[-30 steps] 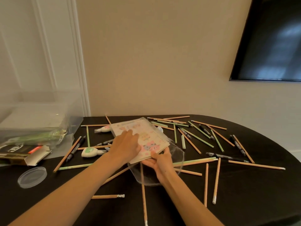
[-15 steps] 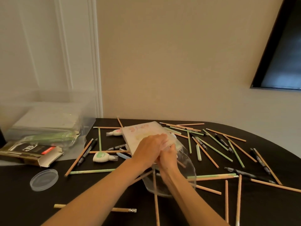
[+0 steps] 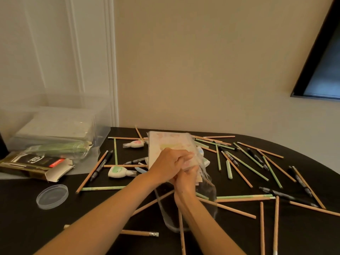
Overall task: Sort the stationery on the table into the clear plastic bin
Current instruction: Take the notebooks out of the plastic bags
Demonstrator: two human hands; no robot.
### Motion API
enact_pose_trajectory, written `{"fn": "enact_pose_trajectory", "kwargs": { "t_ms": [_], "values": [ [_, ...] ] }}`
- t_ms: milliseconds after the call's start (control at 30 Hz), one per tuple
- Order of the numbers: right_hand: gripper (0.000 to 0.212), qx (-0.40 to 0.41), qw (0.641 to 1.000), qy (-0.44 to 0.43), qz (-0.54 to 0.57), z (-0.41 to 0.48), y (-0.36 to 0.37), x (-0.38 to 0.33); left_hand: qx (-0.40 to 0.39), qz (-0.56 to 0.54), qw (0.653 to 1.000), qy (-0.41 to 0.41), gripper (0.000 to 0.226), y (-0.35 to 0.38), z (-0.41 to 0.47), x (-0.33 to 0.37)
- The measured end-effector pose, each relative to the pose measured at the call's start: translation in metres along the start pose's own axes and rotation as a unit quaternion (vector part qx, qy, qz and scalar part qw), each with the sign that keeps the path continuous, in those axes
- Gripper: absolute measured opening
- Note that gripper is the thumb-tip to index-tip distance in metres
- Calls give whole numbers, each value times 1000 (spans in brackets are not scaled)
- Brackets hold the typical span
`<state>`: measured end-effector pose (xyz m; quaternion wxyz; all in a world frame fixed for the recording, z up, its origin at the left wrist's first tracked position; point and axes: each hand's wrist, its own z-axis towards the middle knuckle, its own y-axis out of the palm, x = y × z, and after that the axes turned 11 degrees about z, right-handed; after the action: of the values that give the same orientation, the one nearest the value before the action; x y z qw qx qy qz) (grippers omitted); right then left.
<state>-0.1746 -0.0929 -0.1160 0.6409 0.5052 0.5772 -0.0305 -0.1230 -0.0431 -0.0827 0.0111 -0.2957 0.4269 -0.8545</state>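
Observation:
A pastel notebook in a clear wrapper stands tilted up off the black table at its middle. My left hand grips its near edge from above. My right hand holds the same edge from below, touching the left hand. The clear plastic bin stands at the far left with white pads inside. Several wooden and green pencils, black pens and two correction tape dispensers lie scattered around the notebook.
A clear curved plastic piece lies under my right wrist. A round clear lid sits at the near left. An open cardboard box and a green packet lie before the bin. A dark screen hangs at the right.
The notebook has been tipped up from lying flat, and my hands have come together on its near edge. The camera has turned left.

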Motion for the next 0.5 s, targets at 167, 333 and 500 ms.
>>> {"fn": "enact_pose_trajectory", "kwargs": {
  "t_ms": [167,333,500],
  "values": [
    [30,-29,980,47,-191,-9,-8,-1,-27,-25,999,-31,27,4,-5,-10],
    [45,-59,930,126,-339,-9,-27,-29,-62,6,998,-19,26,1,-16,-12],
    [14,-199,862,91,-457,-29,-51,-81,-111,101,989,17,32,-6,-37,-23]
  ]
}}
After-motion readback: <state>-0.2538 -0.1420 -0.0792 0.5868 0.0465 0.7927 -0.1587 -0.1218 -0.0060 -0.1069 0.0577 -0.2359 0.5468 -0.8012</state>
